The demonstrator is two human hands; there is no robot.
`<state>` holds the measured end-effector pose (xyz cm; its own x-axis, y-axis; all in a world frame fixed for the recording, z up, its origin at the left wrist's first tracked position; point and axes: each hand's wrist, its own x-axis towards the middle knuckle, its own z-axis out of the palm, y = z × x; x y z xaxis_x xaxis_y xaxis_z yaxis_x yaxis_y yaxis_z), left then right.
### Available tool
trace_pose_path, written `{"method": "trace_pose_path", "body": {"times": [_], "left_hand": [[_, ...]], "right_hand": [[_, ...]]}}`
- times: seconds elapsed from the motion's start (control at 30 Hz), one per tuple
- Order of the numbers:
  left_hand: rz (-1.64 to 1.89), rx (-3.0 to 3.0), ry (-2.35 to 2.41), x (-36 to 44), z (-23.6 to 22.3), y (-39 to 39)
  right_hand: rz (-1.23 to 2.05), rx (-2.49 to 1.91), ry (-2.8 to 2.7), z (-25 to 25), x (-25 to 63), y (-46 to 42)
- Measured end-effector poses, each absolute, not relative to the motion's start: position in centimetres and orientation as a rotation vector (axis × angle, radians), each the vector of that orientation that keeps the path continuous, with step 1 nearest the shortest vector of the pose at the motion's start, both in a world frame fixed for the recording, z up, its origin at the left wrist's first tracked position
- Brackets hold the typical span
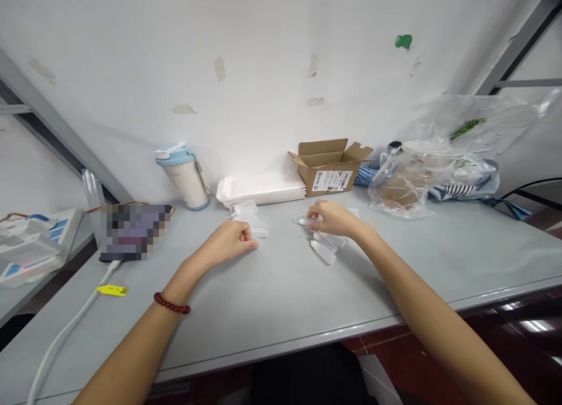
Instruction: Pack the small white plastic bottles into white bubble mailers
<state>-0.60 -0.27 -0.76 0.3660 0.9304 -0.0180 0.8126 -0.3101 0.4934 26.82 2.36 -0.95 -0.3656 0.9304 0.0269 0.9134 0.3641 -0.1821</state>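
Note:
My left hand (228,241) rests by the grey table top with its fingers curled in, and nothing shows between them. Just behind it lies a group of small translucent plastic bottles (246,210), partly hidden by the hand. My right hand (331,218) pinches a small translucent dropper bottle by its narrow tip end, with a thin loop beside the fingertips. Beneath and around that hand several similar bottles (324,251) lie fanned out on the table, some covered by the fingers and palm.
A stack of white trays (263,188) and an open cardboard box (329,174) stand against the wall. To the left are a tumbler (184,177), a pixelated flat device (136,232) and a white cable (70,329). Clear plastic bags (408,188) lie at the right.

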Motion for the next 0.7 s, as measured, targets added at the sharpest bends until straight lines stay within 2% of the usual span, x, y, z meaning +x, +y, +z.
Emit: {"method": "trace_pose_path", "body": {"times": [0.3, 0.53, 0.7], "left_hand": [[0.522, 2.161, 1.446, 0.3, -0.3, -0.8], [0.738, 1.949, 1.26, 1.2, -1.3, -0.9], [0.751, 1.916, 1.179, 1.4, -1.5, -1.0]], "right_hand": [[0.226, -1.559, -2.389, -1.6, 25.4, 2.2], [0.771, -1.188, -2.134, -0.4, 23.6, 0.4], [0.906, -1.078, -2.117, -0.6, 22.9, -0.2]]}}
